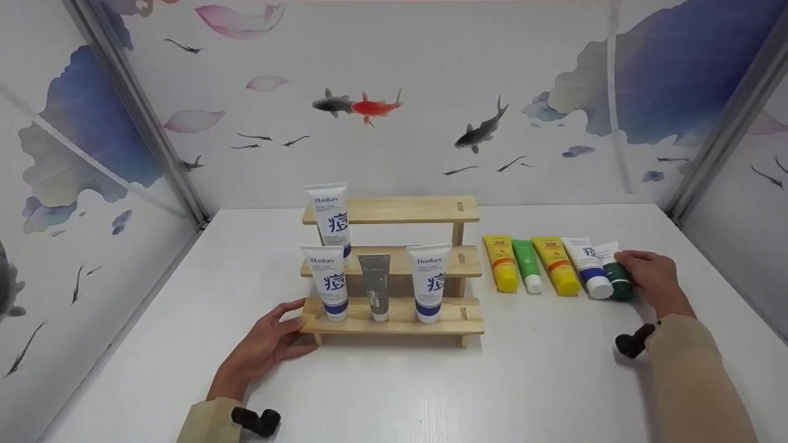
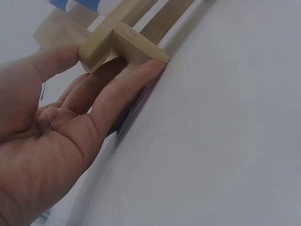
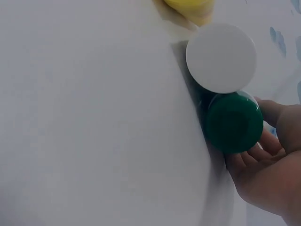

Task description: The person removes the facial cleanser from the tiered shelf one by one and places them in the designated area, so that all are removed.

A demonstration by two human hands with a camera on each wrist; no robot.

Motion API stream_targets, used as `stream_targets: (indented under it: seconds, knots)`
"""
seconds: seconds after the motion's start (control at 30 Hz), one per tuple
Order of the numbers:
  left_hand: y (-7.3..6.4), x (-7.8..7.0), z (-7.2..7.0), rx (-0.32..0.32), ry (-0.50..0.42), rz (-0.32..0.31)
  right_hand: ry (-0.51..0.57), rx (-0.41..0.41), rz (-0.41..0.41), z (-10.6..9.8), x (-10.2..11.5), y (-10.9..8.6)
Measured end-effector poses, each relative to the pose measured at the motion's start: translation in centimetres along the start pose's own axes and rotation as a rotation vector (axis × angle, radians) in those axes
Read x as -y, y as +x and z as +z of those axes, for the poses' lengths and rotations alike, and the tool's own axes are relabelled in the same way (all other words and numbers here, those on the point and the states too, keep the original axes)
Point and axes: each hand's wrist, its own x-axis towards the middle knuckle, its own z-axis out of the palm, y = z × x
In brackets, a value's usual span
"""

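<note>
My left hand (image 1: 265,338) holds the left end of the lowest step of a three-tier wooden rack (image 1: 406,326). In the left wrist view, its thumb presses the end of the board and its fingers (image 2: 127,84) lie along the rack's leg. At the right end of a row of tubes, my right hand (image 1: 655,277) grips a white and dark green squeeze tube (image 1: 617,280). The right wrist view shows that tube's green cap (image 3: 234,123), thumb above and fingers low beside it. Against it lies a white and blue tube (image 1: 589,271) with a white cap (image 3: 221,57).
Two white and blue tubes (image 1: 329,283) (image 1: 429,283) and a grey tube (image 1: 375,286) stand on the lowest step. Another white tube (image 1: 331,215) stands at left on the middle step. Yellow tubes (image 1: 500,263) (image 1: 555,266) and a green tube (image 1: 526,264) lie right of the rack.
</note>
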Motion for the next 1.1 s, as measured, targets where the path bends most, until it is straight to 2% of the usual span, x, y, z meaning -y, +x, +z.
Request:
stream_targets:
  seconds: [0.2, 0.43, 0.67, 0.93, 1.1]
  knots:
    - [-0.1, 0.0, 0.1, 0.022, -0.004, 0.005, -0.053, 0.072, -0.042, -0.7, -0.5, -0.4]
    - [-0.2, 0.0, 0.1, 0.033, 0.004, 0.01, -0.069, 0.036, -0.04, -0.9, -0.7, -1.3]
    - [-0.3, -0.3, 0.1, 0.019, 0.015, 0.017, -0.088, -0.015, -0.105, -0.7, 0.5, -2.6]
    - [-0.3, -0.5, 0.2, 0.023, 0.011, 0.01, -0.081, -0.08, -0.208, 1.2, 2.9, -4.4]
    - [-0.3, -0.3, 0.2, 0.024, 0.012, 0.01, -0.065, -0.084, -0.298, 3.4, 5.2, -6.6]
